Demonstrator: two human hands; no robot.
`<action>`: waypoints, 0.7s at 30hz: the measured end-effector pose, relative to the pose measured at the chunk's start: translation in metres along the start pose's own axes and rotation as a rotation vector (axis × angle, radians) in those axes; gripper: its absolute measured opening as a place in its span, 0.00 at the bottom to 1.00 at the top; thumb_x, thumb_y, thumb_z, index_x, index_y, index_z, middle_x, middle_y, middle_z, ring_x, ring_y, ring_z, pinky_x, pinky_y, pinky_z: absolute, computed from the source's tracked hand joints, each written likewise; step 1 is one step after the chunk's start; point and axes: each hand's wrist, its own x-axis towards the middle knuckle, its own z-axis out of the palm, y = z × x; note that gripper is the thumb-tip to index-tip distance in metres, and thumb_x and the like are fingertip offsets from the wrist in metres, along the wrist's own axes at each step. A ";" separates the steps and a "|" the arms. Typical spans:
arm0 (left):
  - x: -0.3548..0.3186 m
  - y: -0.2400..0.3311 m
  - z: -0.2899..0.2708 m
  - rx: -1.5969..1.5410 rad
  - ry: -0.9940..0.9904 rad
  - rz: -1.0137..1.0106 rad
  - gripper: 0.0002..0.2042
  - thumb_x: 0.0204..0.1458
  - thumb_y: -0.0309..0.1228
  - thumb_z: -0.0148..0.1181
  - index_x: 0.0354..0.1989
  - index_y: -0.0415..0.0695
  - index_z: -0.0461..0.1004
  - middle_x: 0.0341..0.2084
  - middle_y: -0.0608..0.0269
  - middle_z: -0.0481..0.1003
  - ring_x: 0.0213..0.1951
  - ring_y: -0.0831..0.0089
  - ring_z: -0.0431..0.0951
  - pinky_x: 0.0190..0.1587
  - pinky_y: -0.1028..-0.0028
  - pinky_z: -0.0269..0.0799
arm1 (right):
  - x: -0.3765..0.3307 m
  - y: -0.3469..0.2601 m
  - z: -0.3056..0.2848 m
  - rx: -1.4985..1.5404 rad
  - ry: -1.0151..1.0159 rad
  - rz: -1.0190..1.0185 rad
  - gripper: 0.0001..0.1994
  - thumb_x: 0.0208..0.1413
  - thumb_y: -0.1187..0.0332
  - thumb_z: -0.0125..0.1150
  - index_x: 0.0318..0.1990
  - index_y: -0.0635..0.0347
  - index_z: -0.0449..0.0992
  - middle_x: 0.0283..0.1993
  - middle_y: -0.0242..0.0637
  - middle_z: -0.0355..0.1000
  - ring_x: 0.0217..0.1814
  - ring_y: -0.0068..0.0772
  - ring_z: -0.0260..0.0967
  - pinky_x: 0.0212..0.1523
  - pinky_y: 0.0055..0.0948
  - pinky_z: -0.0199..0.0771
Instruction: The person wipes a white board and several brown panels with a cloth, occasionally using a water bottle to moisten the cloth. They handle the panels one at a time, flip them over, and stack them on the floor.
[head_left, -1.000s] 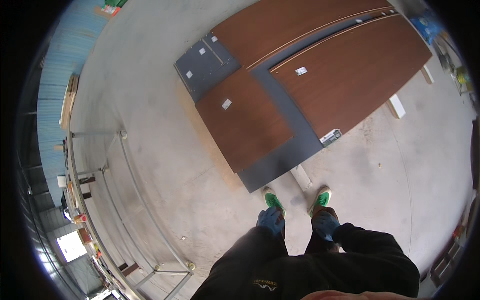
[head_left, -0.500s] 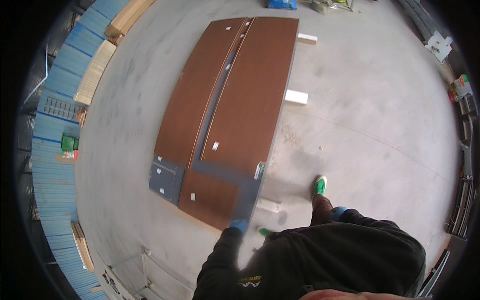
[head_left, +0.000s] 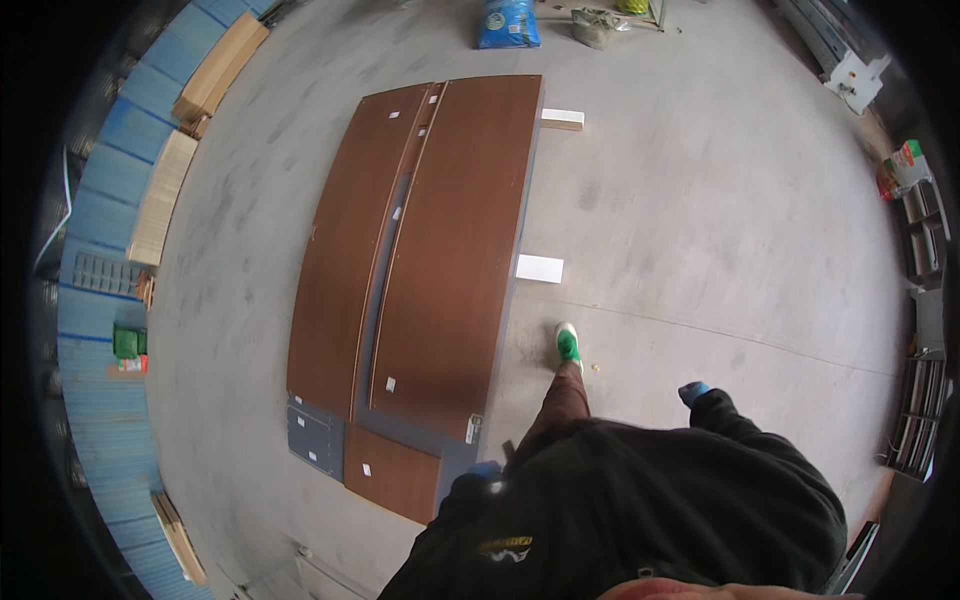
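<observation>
A stack of large brown wood-look panels (head_left: pixel 455 240) lies on a grey backing board (head_left: pixel 455 450) to my left and ahead. My left hand (head_left: pixel 487 468), in a blue glove, is beside the board's near right edge. My sleeve and body hide most of it, so its fingers and any touch are unclear. My right hand (head_left: pixel 692 393), also blue-gloved, hangs out to the right over the floor, away from the panels. It looks compact and closed, with nothing visible in it. A smaller brown panel (head_left: pixel 390 470) sits at the near end, next to a dark grey piece (head_left: pixel 314 440).
White-topped support blocks (head_left: pixel 540 269) stick out beyond the stack's right edge. A blue bag (head_left: pixel 509 24) and a clear plastic bundle (head_left: pixel 597 28) lie on the far floor. Long cartons (head_left: pixel 163 198) line the blue wall at left. Racks (head_left: pixel 918 415) stand at right.
I have stepped forward along the stack's right side, so the panels sit lower and farther left in view. My left hand has left the near corner; my right hand has swung forward.
</observation>
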 end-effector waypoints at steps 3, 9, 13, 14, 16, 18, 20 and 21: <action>0.052 0.028 -0.111 0.218 0.051 0.100 0.21 0.57 0.49 0.58 0.45 0.43 0.83 0.47 0.45 0.82 0.54 0.50 0.81 0.53 0.58 0.79 | 0.037 -0.037 -0.068 0.181 -0.006 -0.042 0.16 0.63 0.56 0.60 0.38 0.59 0.85 0.37 0.41 0.84 0.42 0.31 0.80 0.45 0.41 0.78; 0.211 0.170 -0.421 -0.569 0.531 -0.135 0.16 0.59 0.42 0.64 0.41 0.40 0.83 0.32 0.62 0.81 0.37 0.71 0.79 0.45 0.65 0.76 | 0.089 -0.073 -0.188 0.350 0.073 0.135 0.15 0.61 0.55 0.65 0.40 0.58 0.88 0.35 0.36 0.84 0.39 0.31 0.79 0.44 0.38 0.78; 0.291 0.290 -0.582 -0.957 0.707 0.288 0.09 0.62 0.33 0.62 0.43 0.40 0.82 0.33 0.70 0.79 0.38 0.81 0.76 0.45 0.76 0.74 | 0.187 -0.069 -0.243 0.341 -0.025 0.207 0.18 0.63 0.53 0.60 0.44 0.57 0.86 0.43 0.42 0.85 0.48 0.38 0.81 0.50 0.42 0.78; 0.303 0.311 -0.609 -1.000 0.696 0.298 0.10 0.63 0.33 0.62 0.43 0.39 0.82 0.34 0.69 0.79 0.38 0.80 0.76 0.45 0.75 0.74 | 0.216 -0.066 -0.258 0.299 -0.052 0.187 0.17 0.63 0.53 0.62 0.42 0.57 0.87 0.41 0.41 0.85 0.45 0.36 0.81 0.48 0.42 0.78; 0.334 0.350 -0.671 -1.069 0.689 0.340 0.10 0.63 0.34 0.63 0.44 0.39 0.82 0.34 0.68 0.81 0.38 0.79 0.77 0.46 0.73 0.75 | 0.287 -0.074 -0.293 -0.047 -0.243 -0.212 0.22 0.66 0.49 0.54 0.50 0.56 0.85 0.54 0.45 0.82 0.58 0.49 0.78 0.57 0.46 0.76; 0.364 0.377 -0.704 -1.163 0.729 0.154 0.10 0.63 0.35 0.63 0.42 0.39 0.82 0.31 0.66 0.80 0.33 0.76 0.77 0.39 0.70 0.76 | 0.343 -0.072 -0.356 0.358 -0.106 0.012 0.16 0.62 0.53 0.62 0.40 0.57 0.87 0.39 0.41 0.85 0.42 0.37 0.81 0.47 0.42 0.77; 0.381 0.382 -0.730 -0.861 0.600 -0.141 0.09 0.61 0.34 0.63 0.39 0.40 0.81 0.31 0.64 0.80 0.32 0.74 0.78 0.37 0.70 0.76 | 0.414 -0.102 -0.438 0.005 -0.027 -0.085 0.16 0.62 0.54 0.62 0.40 0.56 0.87 0.38 0.44 0.84 0.40 0.37 0.81 0.45 0.42 0.78; 0.391 0.384 -0.736 -0.980 0.490 -0.188 0.11 0.61 0.36 0.62 0.39 0.40 0.81 0.30 0.62 0.80 0.31 0.72 0.78 0.37 0.68 0.76 | 0.442 -0.116 -0.487 -0.016 -0.005 -0.174 0.16 0.61 0.54 0.62 0.40 0.56 0.87 0.38 0.45 0.84 0.39 0.37 0.81 0.44 0.42 0.78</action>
